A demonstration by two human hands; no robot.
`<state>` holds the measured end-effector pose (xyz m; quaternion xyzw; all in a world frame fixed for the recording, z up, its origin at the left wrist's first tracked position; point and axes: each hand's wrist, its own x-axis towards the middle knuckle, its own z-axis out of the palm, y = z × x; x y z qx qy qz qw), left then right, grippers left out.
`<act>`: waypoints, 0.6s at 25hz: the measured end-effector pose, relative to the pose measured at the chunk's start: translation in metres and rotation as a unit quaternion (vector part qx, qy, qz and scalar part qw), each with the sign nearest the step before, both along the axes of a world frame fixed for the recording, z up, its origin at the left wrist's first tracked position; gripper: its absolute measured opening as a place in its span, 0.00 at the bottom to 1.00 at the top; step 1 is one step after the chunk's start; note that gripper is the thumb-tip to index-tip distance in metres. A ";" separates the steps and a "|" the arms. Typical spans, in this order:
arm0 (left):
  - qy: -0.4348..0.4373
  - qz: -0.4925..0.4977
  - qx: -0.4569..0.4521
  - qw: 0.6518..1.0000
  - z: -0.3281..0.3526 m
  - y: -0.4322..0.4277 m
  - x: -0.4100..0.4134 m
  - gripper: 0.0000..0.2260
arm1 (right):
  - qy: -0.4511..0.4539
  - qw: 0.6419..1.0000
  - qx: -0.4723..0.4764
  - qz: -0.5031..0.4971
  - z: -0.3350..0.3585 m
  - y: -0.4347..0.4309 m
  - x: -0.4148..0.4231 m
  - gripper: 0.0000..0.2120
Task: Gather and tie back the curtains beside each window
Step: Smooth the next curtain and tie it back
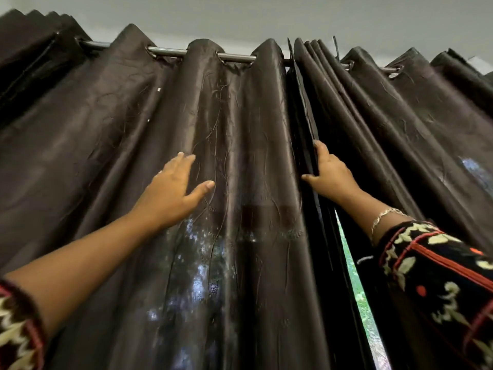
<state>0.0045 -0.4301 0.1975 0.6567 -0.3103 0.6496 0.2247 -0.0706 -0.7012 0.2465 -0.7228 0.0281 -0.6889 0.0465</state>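
Two dark brown, shiny curtains hang by eyelets from a metal rod [165, 51] high above me. The left curtain [112, 145] is spread wide in broad folds. My left hand [173, 190] lies flat on it with straight fingers and thumb spread. The right curtain [394, 124] hangs to the right of the centre. My right hand [329, 173] grips the bunched inner edges of the curtains [306, 108] where the two meet, fingers hooked behind the folds and thumb in front. A narrow gap [354, 276] below that hand shows bright green outdoors.
A pale ceiling or wall [240, 14] runs above the rod. More gathered dark folds hang at the far left [32, 49] and far right [464, 73]. Daylight glows faintly through the lower part of the left curtain.
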 end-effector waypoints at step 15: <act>-0.063 0.058 0.022 0.996 0.035 -0.106 0.025 0.32 | -0.011 0.861 -0.038 -0.507 0.030 -0.166 -0.031 0.22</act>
